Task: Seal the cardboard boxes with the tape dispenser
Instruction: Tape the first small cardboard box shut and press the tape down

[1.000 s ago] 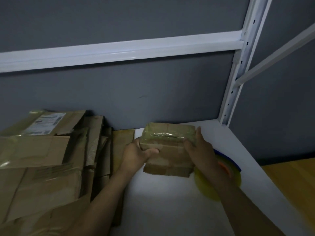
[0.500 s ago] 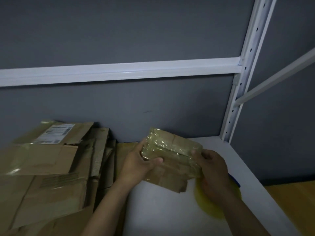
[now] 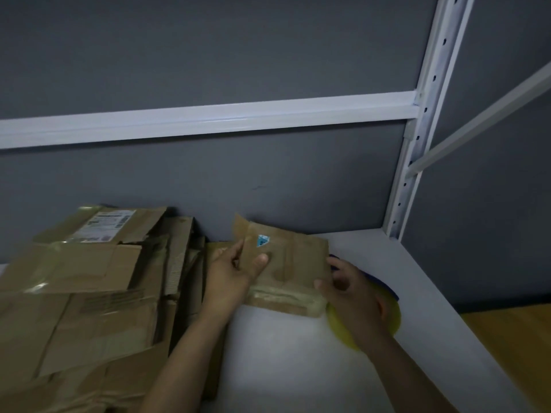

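Cardboard box (image 3: 286,263), small and glossy with tape along its near side, is held just above the shelf (image 3: 283,353) near the back edge. The left hand (image 3: 232,278) grips its left end, thumb on top, and the right hand (image 3: 354,296) pinches its right end. The tape dispenser (image 3: 392,315) lies beneath the right hand. Probably seams are being checked. Best to set the box flat, steady it one-handed, and pull tape straight.

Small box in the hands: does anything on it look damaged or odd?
Yes. The small box, held by the left hand and right hand, has a flap sticking up at its far-left corner, and a torn blue label scrap on top.
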Demonstrator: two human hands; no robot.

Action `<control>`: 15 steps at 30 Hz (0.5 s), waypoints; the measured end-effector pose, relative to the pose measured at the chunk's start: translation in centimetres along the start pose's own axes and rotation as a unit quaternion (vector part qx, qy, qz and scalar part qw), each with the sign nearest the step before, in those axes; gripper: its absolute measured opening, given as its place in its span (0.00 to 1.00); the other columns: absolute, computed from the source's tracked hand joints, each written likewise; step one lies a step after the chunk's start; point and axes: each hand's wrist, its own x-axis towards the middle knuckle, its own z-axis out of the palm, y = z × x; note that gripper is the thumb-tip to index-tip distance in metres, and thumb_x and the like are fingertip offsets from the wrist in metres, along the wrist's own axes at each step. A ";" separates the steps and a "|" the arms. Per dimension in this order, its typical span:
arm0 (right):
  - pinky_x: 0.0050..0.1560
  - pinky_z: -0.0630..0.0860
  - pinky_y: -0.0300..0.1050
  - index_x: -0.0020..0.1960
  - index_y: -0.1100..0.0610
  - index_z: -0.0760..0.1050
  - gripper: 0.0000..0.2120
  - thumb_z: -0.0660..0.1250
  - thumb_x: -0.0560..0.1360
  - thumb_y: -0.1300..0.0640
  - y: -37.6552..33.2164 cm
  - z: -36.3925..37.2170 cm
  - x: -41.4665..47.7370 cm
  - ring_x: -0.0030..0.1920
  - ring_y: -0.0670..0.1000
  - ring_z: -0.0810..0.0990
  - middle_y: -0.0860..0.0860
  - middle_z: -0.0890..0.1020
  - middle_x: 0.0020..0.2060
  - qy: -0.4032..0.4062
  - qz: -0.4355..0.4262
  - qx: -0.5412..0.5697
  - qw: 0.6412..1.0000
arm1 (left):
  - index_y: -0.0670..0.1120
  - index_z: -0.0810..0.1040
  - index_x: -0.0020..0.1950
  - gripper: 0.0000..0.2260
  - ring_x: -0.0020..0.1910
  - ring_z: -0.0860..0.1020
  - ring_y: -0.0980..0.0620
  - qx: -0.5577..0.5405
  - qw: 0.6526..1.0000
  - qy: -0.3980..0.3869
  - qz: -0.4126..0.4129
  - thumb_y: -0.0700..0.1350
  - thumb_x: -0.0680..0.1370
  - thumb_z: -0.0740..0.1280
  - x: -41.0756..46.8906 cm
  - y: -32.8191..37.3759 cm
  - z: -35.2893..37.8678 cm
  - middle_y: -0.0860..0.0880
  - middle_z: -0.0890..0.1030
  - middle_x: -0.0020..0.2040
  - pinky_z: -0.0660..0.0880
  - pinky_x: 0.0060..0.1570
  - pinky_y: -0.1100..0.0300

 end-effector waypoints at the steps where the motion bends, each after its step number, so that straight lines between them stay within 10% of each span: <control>1: 0.40 0.76 0.38 0.63 0.48 0.73 0.20 0.72 0.73 0.56 0.2 0.0 -0.1 0.45 0.46 0.81 0.48 0.81 0.47 -0.012 -0.009 -0.033 0.999 | 0.53 0.80 0.57 0.12 0.49 0.82 0.60 0.016 1.000 0.007 0.002 0.46 0.74 0.73 0.1 -0.6 0.1 0.55 0.83 0.50 0.77 0.46 0.68; 7: 0.55 0.70 0.42 0.62 0.51 0.77 0.15 0.66 0.77 0.49 1.1 -4.0 1.1 0.58 0.49 0.74 0.49 0.80 0.56 0.095 -0.139 -0.339 0.926 | 0.52 0.72 0.69 0.28 0.64 0.74 0.51 0.181 0.983 -0.032 -0.018 0.57 0.71 0.72 0.9 -2.6 -1.4 0.48 0.72 0.69 0.73 0.64 0.49; 12: 0.65 0.65 0.42 0.75 0.48 0.60 0.25 0.61 0.80 0.48 3.3 -6.5 3.0 0.66 0.52 0.70 0.51 0.72 0.67 -0.067 -0.056 -0.386 0.918 | 0.50 0.54 0.79 0.29 0.78 0.42 0.49 0.315 0.936 -0.120 0.098 0.44 0.81 0.63 1.2 -0.1 -0.5 0.50 0.45 0.80 0.43 0.74 0.58; 15: 0.62 0.68 0.42 0.76 0.46 0.55 0.27 0.61 0.80 0.54 3.9 -7.0 2.4 0.62 0.52 0.72 0.52 0.74 0.63 -0.085 -0.076 -0.381 0.918 | 0.50 0.52 0.80 0.28 0.78 0.43 0.51 0.375 0.905 -0.187 0.076 0.58 0.82 0.54 1.8 0.5 0.4 0.50 0.47 0.80 0.42 0.73 0.59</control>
